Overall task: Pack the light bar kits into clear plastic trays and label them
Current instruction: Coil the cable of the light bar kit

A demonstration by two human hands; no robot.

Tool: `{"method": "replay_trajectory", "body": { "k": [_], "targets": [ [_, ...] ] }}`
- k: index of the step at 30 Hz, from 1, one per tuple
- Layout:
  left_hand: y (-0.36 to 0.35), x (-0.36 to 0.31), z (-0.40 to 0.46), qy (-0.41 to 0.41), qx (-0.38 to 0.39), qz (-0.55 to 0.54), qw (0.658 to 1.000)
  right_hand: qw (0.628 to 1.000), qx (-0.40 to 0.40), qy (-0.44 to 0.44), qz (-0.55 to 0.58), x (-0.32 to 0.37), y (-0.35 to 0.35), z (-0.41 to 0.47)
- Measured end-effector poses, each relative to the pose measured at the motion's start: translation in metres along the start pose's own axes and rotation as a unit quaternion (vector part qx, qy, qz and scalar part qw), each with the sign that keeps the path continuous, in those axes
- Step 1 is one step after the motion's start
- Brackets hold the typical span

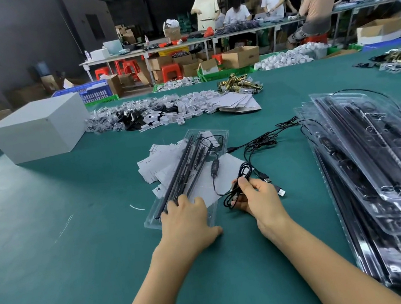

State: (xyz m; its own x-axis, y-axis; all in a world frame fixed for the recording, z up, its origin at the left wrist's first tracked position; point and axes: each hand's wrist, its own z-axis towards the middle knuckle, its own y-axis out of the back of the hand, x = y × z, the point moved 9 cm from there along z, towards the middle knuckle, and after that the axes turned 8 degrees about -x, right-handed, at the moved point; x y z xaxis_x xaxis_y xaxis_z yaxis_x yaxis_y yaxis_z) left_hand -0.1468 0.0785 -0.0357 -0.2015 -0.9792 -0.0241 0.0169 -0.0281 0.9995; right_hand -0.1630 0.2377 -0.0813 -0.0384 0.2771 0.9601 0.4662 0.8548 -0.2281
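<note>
- Two hands are working at the near edge of the green desk (53,249), and the whole move hangs on how the cable lies beside the tray.
- Left hand (188,220) presses down flat, fingers spread and fairly straight, on the near end of the clear plastic tray (152,223), its fingertips touching the near ends of the long black light bars (186,166).
- Right hand (257,200) sits just to the right of that tray, fingers curled round a gathered bundle of thin black cable (239,180), loops spilling out above and below the grip.
- Those bars run long-axis away from the person, leaning up and to the right, so the tray's open side strip lies between the bars and the right hand: a short sideways carry to the left, I'd judge.
- Right hand is the nearer one for tucking the bundle in; the left looks set to pin the tray.
- A small black inline controller (215,166) lies on the tray's right part, wire trailing to the bundle.
- Loose USB plugs (273,185) dangle just beyond the right hand and could snag.
- White paper labels (154,163) lie under and to the left of the tray, labelling not yet done.
- Farther right, a tall stack of filled clear trays (374,153) waits.
</note>
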Motion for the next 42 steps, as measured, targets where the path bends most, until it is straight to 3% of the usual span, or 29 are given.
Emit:
{"method": "replay_trajectory", "body": {
  "k": [5, 10, 15, 17, 21, 23, 26, 31, 37, 42],
  "targets": [
    [0.008, 0.001, -0.003, -0.055, 0.020, -0.006, 0.998, 1.000, -0.011, 0.005, -0.023, 0.003, 0.003, 0.001],
    [0.025, -0.003, -0.002, -0.094, -0.033, 0.016, 0.995, 0.999, -0.027, -0.001, -0.043, 0.004, 0.006, 0.002],
    [0.029, 0.005, 0.002, -0.097, -0.033, -0.005, 0.995, 0.992, -0.027, -0.040, 0.112, 0.012, 0.003, -0.002],
    [0.029, 0.011, 0.003, -0.091, -0.030, -0.026, 0.995, 0.994, -0.011, 0.007, 0.113, 0.020, 0.000, -0.006],
    [0.028, 0.018, 0.005, -0.089, -0.031, -0.036, 0.995, 0.974, 0.045, 0.203, -0.086, 0.041, -0.018, -0.025],
    [0.027, 0.019, 0.006, -0.089, -0.036, -0.038, 0.995, 0.928, 0.091, 0.317, -0.176, 0.049, -0.031, -0.041],
    [0.027, 0.023, 0.008, -0.081, -0.036, -0.059, 0.994, 0.813, 0.138, 0.471, -0.312, 0.051, -0.049, -0.065],
    [0.026, 0.023, 0.009, -0.081, -0.034, -0.079, 0.993, 0.666, 0.158, 0.580, -0.442, 0.050, -0.054, -0.080],
    [0.025, 0.023, 0.009, -0.076, -0.031, -0.081, 0.993, 0.499, 0.199, 0.676, -0.505, 0.058, -0.070, -0.085],
    [0.028, 0.019, 0.007, -0.081, -0.038, -0.075, 0.993, 0.443, 0.205, 0.719, -0.494, 0.058, -0.074, -0.090]
  ]
}}
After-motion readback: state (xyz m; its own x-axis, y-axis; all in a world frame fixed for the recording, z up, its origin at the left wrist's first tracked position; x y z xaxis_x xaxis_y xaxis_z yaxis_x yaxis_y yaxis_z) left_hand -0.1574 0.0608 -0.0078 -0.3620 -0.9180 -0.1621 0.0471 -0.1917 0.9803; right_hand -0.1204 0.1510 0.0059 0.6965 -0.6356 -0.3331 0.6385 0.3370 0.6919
